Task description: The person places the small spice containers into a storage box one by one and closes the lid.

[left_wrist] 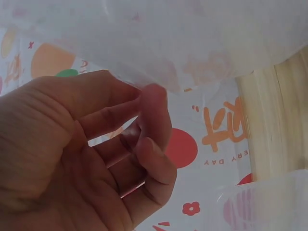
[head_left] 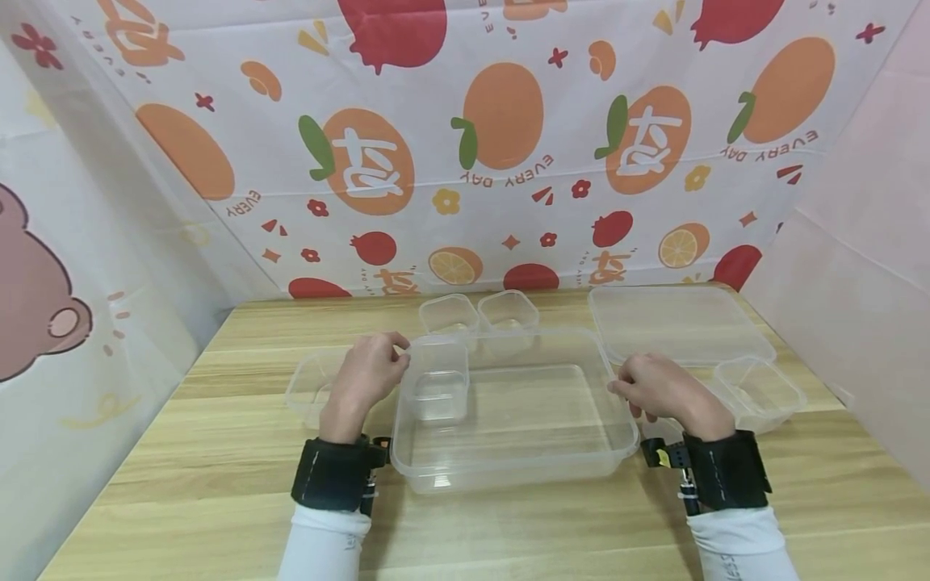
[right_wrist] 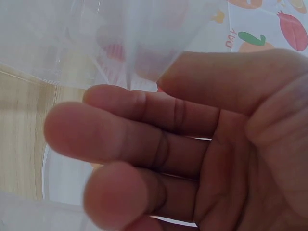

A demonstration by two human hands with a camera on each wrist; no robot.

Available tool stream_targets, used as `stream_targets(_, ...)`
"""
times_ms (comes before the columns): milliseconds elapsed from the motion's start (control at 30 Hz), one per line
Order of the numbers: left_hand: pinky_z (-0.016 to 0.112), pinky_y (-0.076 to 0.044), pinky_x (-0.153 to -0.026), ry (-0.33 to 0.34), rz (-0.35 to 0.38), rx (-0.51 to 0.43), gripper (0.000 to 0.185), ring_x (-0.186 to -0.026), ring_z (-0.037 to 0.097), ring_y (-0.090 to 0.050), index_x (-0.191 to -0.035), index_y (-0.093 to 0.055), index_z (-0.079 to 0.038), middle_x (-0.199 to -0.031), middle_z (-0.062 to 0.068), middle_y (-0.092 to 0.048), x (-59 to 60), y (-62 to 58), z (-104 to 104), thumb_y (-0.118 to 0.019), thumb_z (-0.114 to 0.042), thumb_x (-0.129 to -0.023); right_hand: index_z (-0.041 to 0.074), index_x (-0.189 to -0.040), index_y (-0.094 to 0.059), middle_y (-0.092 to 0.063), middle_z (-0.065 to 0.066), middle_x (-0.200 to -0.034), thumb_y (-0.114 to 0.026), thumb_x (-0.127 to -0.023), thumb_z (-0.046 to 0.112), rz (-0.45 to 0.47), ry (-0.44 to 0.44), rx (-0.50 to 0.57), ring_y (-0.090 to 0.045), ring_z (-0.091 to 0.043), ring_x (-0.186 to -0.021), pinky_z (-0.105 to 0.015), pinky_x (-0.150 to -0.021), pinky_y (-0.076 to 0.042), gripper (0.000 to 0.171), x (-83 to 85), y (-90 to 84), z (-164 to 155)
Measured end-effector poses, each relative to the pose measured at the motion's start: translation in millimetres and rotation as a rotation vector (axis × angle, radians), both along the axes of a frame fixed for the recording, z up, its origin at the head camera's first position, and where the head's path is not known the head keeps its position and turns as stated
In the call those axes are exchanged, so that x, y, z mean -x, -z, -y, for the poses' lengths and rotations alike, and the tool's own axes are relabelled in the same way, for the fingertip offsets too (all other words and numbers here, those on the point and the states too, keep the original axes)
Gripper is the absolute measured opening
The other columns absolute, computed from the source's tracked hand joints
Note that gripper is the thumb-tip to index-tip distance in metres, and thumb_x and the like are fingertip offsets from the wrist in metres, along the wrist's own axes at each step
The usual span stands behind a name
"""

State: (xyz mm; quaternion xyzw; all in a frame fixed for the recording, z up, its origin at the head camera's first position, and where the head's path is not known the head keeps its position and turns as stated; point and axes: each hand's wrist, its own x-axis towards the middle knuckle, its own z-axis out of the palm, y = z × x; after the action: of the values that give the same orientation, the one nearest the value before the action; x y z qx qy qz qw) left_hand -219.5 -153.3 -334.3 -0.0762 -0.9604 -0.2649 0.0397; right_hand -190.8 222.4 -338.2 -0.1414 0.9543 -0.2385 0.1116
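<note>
A large clear plastic box sits between the two hands in the head view. Inside its left end is a small clear container. At the box's left rim, my left hand pinches the edge between thumb and forefinger; its other fingers curl loosely below the plastic in the left wrist view. My right hand grips the opposite rim, thumb on top and forefinger under the translucent edge in the right wrist view.
Two small clear containers stand behind the box. Another container is partly hidden by the left hand, and one more stands beyond the right wrist. A flat clear lid lies at the back right of the wooden table.
</note>
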Motion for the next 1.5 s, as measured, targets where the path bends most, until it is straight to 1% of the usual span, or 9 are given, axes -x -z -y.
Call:
stream_targets(400,0.035,-0.047,-0.057,-0.032,-0.042,0.079,0.029,-0.066,0.025,-0.061,-0.119,-0.065,0.008,-0.084,0.018,-0.068,2.3,5.9,-2.8,-0.067,-0.005,-0.092,0.004,-0.069,-0.064,-0.053,-0.002,-0.056,-0.062,-0.099,0.009,-0.006,0.0,0.004,-0.051,-0.014,-0.047,-0.03,-0.051,-0.045,0.03,-0.7,0.4,-0.6)
stream_targets(767,0.031,-0.033,-0.048,-0.07,-0.05,0.156,0.03,-0.055,0.023,-0.049,-0.119,-0.066,0.006,-0.069,0.009,-0.055,3.0,13.4,-5.2,-0.064,-0.012,-0.095,0.004,-0.071,-0.064,-0.053,-0.003,-0.056,-0.061,-0.1,0.01,-0.016,0.006,-0.017,-0.051,-0.014,-0.048,-0.031,-0.052,-0.045,0.03,0.1,-0.9,-1.2)
stream_targets(833,0.032,-0.034,-0.048,-0.075,-0.044,0.161,0.032,-0.056,0.023,-0.049,-0.122,-0.065,0.006,-0.071,0.01,-0.057,2.5,13.2,-5.5,-0.064,-0.014,-0.096,0.004,-0.071,-0.063,-0.053,-0.003,-0.056,-0.061,-0.1,0.01,-0.017,0.005,-0.019,-0.051,-0.014,-0.048,-0.031,-0.052,-0.046,0.031,0.2,-0.9,-1.2)
stream_targets(933,0.036,-0.042,-0.052,-0.068,-0.05,0.164,0.037,-0.063,0.027,-0.055,-0.126,-0.062,0.006,-0.087,0.018,-0.066,-0.2,8.7,-4.8,-0.066,-0.016,-0.097,0.004,-0.07,-0.063,-0.053,-0.002,-0.056,-0.061,-0.1,0.01,-0.017,0.005,-0.022,-0.051,-0.014,-0.047,-0.031,-0.052,-0.045,0.031,0.3,-0.9,-0.9)
stream_targets(1067,0.044,-0.053,-0.068,0.006,-0.065,0.16,0.037,-0.08,0.032,-0.063,-0.125,-0.063,0.004,-0.108,0.024,-0.065,-9.4,-6.0,-1.3,-0.07,-0.017,-0.096,0.004,-0.07,-0.063,-0.053,-0.001,-0.056,-0.061,-0.1,0.01,-0.011,0.003,-0.02,-0.052,-0.014,-0.048,-0.03,-0.051,-0.044,0.031,1.0,-1.4,-0.1)
stream_targets(1133,0.045,-0.053,-0.07,0.072,-0.045,0.162,0.031,-0.082,0.031,-0.062,-0.121,-0.066,0.002,-0.104,0.022,-0.065,-14.4,-13.9,0.1,-0.071,-0.015,-0.095,0.004,-0.071,-0.063,-0.053,-0.001,-0.056,-0.061,-0.1,0.01,-0.011,0.002,-0.018,-0.052,-0.014,-0.048,-0.03,-0.051,-0.045,0.03,1.3,-2.0,0.2)
stream_targets(1233,0.039,-0.052,-0.067,0.172,0.03,0.173,0.022,-0.078,0.026,-0.06,-0.113,-0.072,-0.002,-0.094,0.014,-0.066,-20.2,-22.8,-0.6,-0.073,-0.012,-0.093,0.004,-0.072,-0.064,-0.053,-0.001,-0.056,-0.061,-0.1,0.01,-0.011,0.005,-0.016,-0.052,-0.014,-0.047,-0.03,-0.052,-0.046,0.029,1.8,-2.6,0.2)
stream_targets(1367,0.037,-0.051,-0.069,0.246,0.115,0.223,0.014,-0.076,0.022,-0.058,-0.103,-0.077,-0.006,-0.089,0.008,-0.068,-22.9,-25.1,-5.5,-0.077,-0.011,-0.09,0.003,-0.072,-0.064,-0.054,-0.001,-0.057,-0.061,-0.1,0.011,-0.006,0.008,-0.016,-0.052,-0.014,-0.048,-0.03,-0.051,-0.046,0.029,1.9,-2.0,-0.3)
stream_targets(1500,0.039,-0.052,-0.073,0.251,0.153,0.262,0.006,-0.078,0.021,-0.059,-0.092,-0.079,-0.008,-0.093,0.006,-0.07,-23.1,-21.2,-8.5,-0.08,-0.009,-0.086,0.004,-0.072,-0.065,-0.054,-0.002,-0.057,-0.062,-0.1,0.01,-0.004,0.007,-0.015,-0.052,-0.014,-0.048,-0.03,-0.051,-0.045,0.029,1.6,-0.6,-1.0)
